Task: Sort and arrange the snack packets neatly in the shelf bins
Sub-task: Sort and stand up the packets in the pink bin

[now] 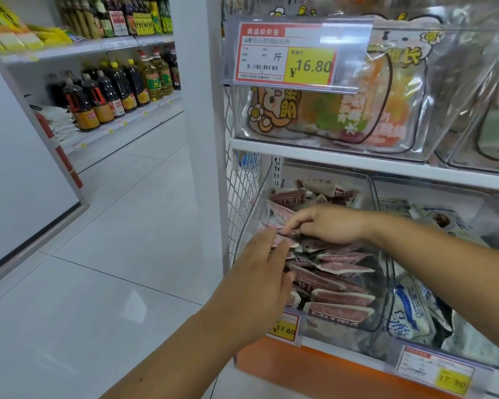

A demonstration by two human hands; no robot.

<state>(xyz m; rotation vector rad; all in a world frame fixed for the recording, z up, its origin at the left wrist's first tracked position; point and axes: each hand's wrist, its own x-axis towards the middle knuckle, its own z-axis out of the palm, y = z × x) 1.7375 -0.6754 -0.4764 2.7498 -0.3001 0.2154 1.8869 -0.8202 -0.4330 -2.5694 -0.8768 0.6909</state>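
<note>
We find the maroon snack packets (340,283) piled in a clear bin (385,300) on the lower shelf, at 4 o'clock in the view. Those toward the front lie stacked roughly flat. Those at the bin's 12 o'clock, toward the back, lie jumbled.

The right grip (329,223) reaches in from 3 o'clock with fingers curled, thumb and fingertips pinching the edge of a top packet (283,231) on the pile. The left grip (260,272) comes up from 7 o'clock with fingers straight, laid against the packet ends at the bin's 9 o'clock side. We see nothing held in it. We judge it serves as a stop, so the top packet can be squared against the row.

At 3 o'clock of this bin, white-and-blue packets (412,309) lie beyond the clear wall, kept apart by kind. A yellow price tag (285,329) hangs at the bin's 7 o'clock.

We judge the arranging part-done: the back of the bin is not yet straightened.
</note>
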